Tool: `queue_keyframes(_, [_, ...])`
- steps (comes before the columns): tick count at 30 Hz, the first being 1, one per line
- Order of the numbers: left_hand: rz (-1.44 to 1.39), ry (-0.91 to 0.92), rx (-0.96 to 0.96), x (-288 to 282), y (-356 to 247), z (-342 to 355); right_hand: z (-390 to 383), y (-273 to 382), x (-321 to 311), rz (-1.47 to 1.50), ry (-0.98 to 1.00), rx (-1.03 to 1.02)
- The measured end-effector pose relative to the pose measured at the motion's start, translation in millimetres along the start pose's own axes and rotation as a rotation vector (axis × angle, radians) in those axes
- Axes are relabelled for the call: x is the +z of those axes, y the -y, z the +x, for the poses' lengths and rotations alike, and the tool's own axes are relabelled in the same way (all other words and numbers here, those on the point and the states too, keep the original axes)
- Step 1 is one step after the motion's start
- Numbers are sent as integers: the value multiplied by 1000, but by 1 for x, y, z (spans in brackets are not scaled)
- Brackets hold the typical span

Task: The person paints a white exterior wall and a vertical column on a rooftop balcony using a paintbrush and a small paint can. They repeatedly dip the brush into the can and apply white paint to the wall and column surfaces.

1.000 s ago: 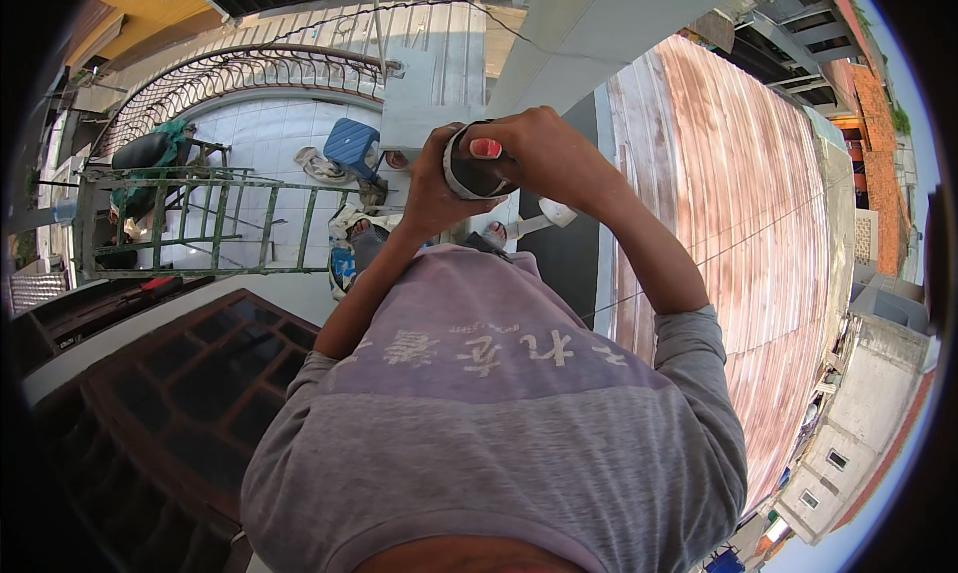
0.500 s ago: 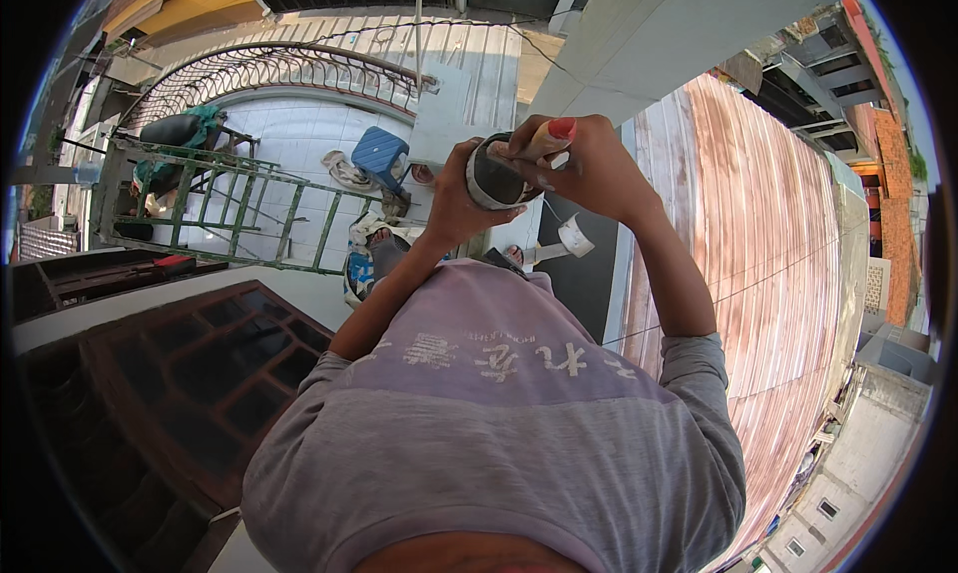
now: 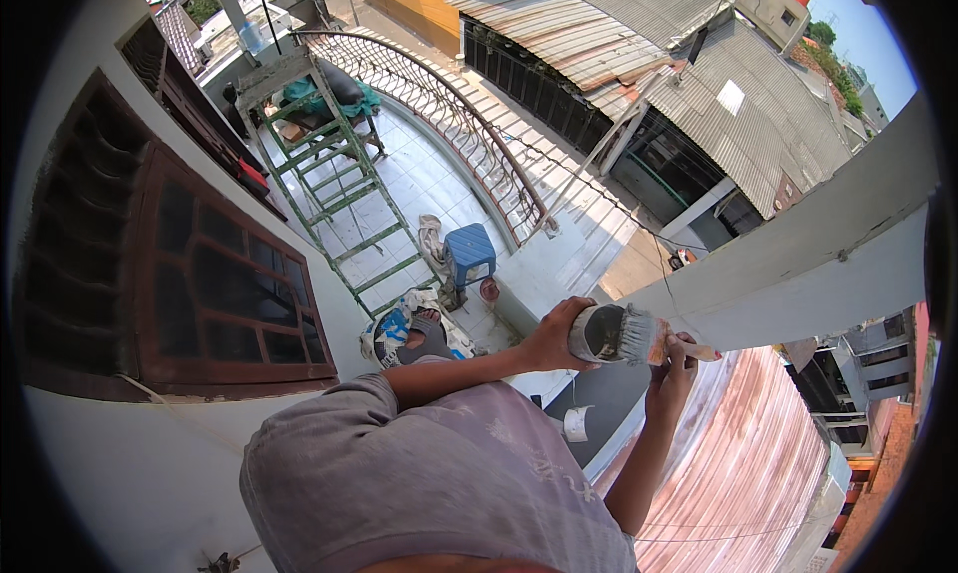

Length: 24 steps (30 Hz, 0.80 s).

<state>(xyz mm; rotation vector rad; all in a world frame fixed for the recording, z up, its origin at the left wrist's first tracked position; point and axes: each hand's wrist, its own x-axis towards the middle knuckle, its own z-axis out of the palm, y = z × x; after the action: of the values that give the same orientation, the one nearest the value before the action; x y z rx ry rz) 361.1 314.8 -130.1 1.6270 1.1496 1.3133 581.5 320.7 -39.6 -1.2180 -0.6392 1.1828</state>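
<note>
My left hand (image 3: 555,339) is closed around a small round paint pot (image 3: 582,337), its dark mouth tipped to the right. A wide paintbrush (image 3: 640,335) with pale, paint-clogged bristles is in my right hand (image 3: 677,367), the fingers pinching its handle. The bristles lie right at the pot's mouth; whether they touch its rim I cannot tell. Below the pot, a white cut-open container (image 3: 576,424) is on a dark grey surface. A pale concrete beam (image 3: 778,284) runs just beyond the brush.
A green ladder-like frame (image 3: 351,202) stands on the tiled balcony at the left. Near it are a blue plastic stool (image 3: 469,251) and crumpled cloths (image 3: 432,242). A curved metal railing (image 3: 464,114) edges the balcony. Corrugated roofing (image 3: 738,453) lies below, right. A brown window (image 3: 230,284) is left.
The view has swung round, bringing more of the window wall and far roofs in. The brush, earlier down inside the pot, is now out at its mouth, and the pot has tipped sideways.
</note>
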Motion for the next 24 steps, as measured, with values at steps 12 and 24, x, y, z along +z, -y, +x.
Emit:
queue_keyframes(12, [-1,51,58,14,2,7,-19,3,-15,-34,48,-31])
queue_keyframes(24, [-44,114,76,42,-5,29,-12,10,-47,217,-100,-25])
